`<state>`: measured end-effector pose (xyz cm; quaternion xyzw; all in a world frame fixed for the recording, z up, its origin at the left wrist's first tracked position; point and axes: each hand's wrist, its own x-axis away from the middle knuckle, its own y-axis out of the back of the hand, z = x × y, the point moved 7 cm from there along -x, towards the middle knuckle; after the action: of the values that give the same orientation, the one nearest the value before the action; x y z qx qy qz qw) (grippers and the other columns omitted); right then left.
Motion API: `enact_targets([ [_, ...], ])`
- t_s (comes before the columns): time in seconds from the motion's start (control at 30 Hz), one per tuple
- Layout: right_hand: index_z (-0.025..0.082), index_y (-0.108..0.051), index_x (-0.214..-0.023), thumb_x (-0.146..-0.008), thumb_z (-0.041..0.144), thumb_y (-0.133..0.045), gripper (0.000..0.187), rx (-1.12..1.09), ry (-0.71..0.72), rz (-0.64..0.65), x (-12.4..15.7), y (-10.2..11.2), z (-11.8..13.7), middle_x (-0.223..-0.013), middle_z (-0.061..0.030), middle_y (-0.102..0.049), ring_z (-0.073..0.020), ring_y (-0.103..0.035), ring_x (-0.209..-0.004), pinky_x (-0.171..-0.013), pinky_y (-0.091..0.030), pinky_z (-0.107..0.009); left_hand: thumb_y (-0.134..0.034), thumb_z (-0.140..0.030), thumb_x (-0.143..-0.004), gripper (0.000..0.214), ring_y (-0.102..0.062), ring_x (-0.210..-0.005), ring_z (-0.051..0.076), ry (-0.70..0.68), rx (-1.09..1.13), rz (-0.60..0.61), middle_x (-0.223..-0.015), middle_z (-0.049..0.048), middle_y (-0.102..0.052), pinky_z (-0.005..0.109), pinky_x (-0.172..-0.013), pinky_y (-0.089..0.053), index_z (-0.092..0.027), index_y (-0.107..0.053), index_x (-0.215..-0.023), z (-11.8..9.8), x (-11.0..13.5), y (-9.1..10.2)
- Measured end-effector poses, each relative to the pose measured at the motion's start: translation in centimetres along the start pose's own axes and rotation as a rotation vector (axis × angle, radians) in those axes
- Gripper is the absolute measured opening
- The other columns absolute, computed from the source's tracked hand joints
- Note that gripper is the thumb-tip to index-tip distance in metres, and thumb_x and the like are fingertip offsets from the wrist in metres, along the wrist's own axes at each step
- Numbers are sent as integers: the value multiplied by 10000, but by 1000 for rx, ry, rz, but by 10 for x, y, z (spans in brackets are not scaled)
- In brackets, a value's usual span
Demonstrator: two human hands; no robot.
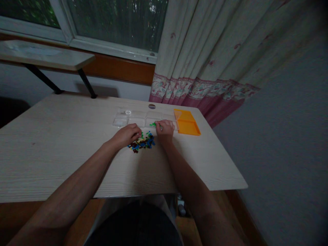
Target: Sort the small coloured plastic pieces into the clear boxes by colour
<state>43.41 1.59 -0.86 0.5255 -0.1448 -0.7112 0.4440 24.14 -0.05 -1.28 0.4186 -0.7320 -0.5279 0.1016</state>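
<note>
A loose pile of small blue, brown, green and yellow pieces (142, 142) lies on the table. At the pile's left edge is my left hand (127, 134), its fingers curled and pinched together; whatever they hold is too small to name. My right hand (165, 129) is above the near side of a clear plastic compartment box (137, 121), its fingers closed. Beside its fingertips a few green pieces (152, 124) show in or over a compartment; I cannot tell whether the fingers grip any.
An orange plastic case (188, 123) touches or adjoins the clear box's right end. A round cable-hole cover (152, 106) is set in the pale wooden table (64, 143) behind. A raised shelf (48, 54) on black legs stands at back left. A curtain (194, 68) hangs behind the table.
</note>
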Motion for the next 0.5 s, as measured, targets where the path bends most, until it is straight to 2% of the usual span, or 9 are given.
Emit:
enact_targets([
  [0.17,217,-762,-917,-965,310,-596,196,-42,44,25,1,3,9,-966,-43,-732,-198,-559,-998,-928,-353,-344,-512,-312,-959,186,-574,-903,209,75,44,-104,-918,61,-589,318,-813,-450,-181,-636,-914,-2,-2,9],
  [0.27,236,-768,-938,-958,311,-613,174,-89,138,65,4,2,22,-974,-38,-731,-192,-565,-1005,-944,-360,-343,-493,-349,-962,222,-573,-851,199,147,100,-194,-892,57,-593,313,-767,-446,-173,-619,-911,2,-1,15],
  [0.33,256,-765,-1016,-957,336,-619,177,-125,232,119,7,0,33,-987,-35,-731,-189,-570,-1014,-951,-366,-344,-484,-369,-955,242,-568,-801,185,185,150,-236,-866,52,-603,300,-725,-439,-170,-612,-897,5,-1,17],
  [0.43,272,-738,-1144,-954,374,-625,243,-152,353,193,14,-3,48,-996,-32,-733,-196,-568,-1025,-943,-372,-348,-501,-397,-934,261,-549,-700,158,237,255,-248,-773,25,-618,275,-656,-416,-172,-620,-877,10,-2,16],
  [0.5,273,-732,-1166,-956,386,-621,263,-142,385,226,16,-3,53,-994,-33,-734,-201,-564,-1022,-935,-371,-351,-541,-420,-906,269,-545,-649,145,286,363,-239,-717,11,-630,258,-615,-404,-171,-637,-876,13,-1,13],
])
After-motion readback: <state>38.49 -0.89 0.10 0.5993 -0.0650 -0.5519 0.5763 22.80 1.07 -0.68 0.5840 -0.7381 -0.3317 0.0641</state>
